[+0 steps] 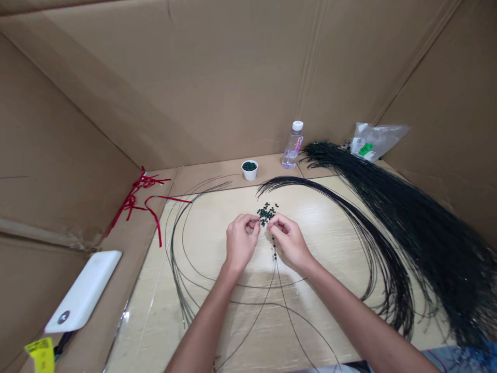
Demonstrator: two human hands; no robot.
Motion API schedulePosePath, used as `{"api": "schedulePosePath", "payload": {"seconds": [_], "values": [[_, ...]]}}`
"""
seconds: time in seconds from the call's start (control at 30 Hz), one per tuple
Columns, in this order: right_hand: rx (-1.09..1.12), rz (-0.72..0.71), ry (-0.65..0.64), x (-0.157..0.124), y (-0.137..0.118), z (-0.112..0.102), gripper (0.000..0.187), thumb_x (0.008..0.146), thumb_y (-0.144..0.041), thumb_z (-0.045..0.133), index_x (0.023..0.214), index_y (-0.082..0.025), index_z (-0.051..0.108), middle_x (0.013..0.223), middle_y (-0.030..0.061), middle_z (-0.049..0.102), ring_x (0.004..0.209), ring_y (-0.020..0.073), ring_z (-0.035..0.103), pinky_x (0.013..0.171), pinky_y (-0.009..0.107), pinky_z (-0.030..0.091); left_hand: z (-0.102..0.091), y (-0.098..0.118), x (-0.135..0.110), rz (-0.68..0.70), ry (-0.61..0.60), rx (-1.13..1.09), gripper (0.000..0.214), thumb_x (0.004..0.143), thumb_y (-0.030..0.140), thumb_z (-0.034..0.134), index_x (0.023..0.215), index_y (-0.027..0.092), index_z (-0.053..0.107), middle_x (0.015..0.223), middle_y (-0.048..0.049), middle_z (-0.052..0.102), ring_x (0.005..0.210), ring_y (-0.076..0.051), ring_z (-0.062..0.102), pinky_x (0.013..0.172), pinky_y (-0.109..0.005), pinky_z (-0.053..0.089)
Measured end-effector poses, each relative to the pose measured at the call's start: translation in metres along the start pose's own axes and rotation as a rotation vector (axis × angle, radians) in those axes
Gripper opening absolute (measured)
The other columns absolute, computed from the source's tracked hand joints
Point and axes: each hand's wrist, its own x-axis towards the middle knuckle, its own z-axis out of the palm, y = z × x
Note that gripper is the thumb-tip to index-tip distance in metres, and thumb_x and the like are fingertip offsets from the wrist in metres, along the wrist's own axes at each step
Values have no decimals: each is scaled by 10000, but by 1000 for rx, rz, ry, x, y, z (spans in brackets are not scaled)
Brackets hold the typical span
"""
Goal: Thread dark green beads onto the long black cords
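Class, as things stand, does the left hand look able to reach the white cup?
Probably yes: the white cup stands open-topped beyond the left hand, the loose beads lie off to the right, and nothing visible blocks the way between.

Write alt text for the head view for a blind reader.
A person's left hand and right hand flank a pile of dark beads; a beaded cord trails from under the right hand. Beyond stand a white cup and a bottle; dark strands lie to the right.
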Motion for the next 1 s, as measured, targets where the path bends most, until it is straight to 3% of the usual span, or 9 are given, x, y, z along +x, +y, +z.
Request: {"api": "schedulePosePath", "payload": {"seconds": [0.17,0.33,0.47,0.73,1.0], "values": [[17,-6,-20,-1,5,-1,86,842,-275,656,786,-222,617,702,-32,545,642,151,437,607,291,329,0,3,-3,-3,21,-64,92,931,181,683,892,199,765,836,-30,741,633,-141,609,674,-285,498],[10,-5,-36,0,10,-2,88,853,-257,652,784,-221,612,683,-41,531,621,146,422,594,293,310,-3,1,-4,-226,-80,-553,189,906,363,776,934,185,717,779,-8,715,553,-123,602,525,-248,500],[30,-12,-62,0,11,-1,121,868,-263,671,774,-223,606,690,-36,546,635,152,446,612,294,326,-6,3,-2,-311,-151,-817,335,781,407,921,915,159,741,777,-33,746,615,-141,671,600,-266,574],[49,-30,-75,-1,13,-1,145,901,-277,690,783,-226,621,710,-26,579,645,156,462,636,295,351,-7,2,-1,-428,-177,-932,432,704,420,1006,995,137,857,889,-109,837,771,-174,757,791,-293,624],[20,-27,-68,-1,8,-1,180,896,-344,711,779,-233,632,732,-5,635,685,177,540,658,295,416,-8,2,-1,-425,-188,-920,438,693,427,1011,989,135,872,851,-107,836,756,-176,747,787,-297,615]]}}
